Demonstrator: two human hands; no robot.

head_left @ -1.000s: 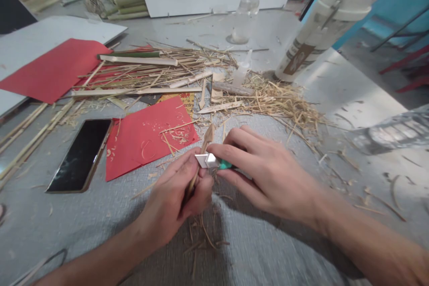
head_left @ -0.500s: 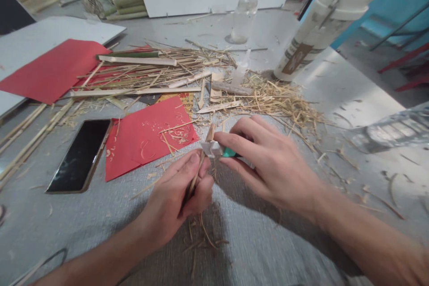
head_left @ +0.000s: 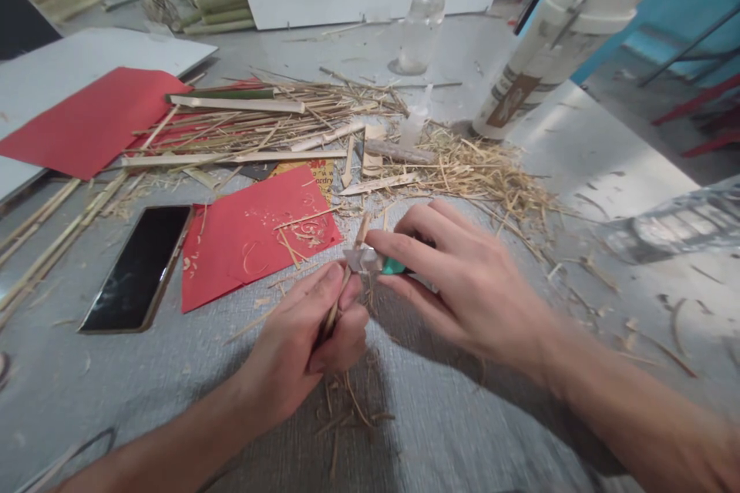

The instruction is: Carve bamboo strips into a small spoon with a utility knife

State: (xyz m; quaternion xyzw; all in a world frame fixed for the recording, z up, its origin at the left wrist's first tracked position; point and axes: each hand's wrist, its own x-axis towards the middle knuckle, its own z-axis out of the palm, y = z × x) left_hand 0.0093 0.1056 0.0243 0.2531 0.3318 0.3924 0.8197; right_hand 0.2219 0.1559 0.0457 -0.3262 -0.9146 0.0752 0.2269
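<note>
My left hand (head_left: 312, 323) is closed round a thin bamboo strip (head_left: 361, 231), whose upper end sticks up past the thumb. In my right hand (head_left: 462, 269) is a utility knife (head_left: 394, 266) with a green handle and a short metal blade. The blade lies across the strip just above the left thumb. Most of the knife's handle is hidden by the right fingers. Left of the hands, curled shavings lie on a red sheet of paper (head_left: 248, 239), with a phone (head_left: 139, 269) beside it.
Beyond the hands lie a heap of straw (head_left: 486, 173), many bamboo sticks (head_left: 243, 119) and a small translucent bottle (head_left: 414, 127). A white canister (head_left: 555, 54) and a glass jar (head_left: 421, 35) stand farther back. A clear plastic bottle (head_left: 676, 223) lies at the right.
The knife blade has shifted slightly down and left along the strip, and the right hand has moved a little with it. The left hand's grip is nearly unchanged.
</note>
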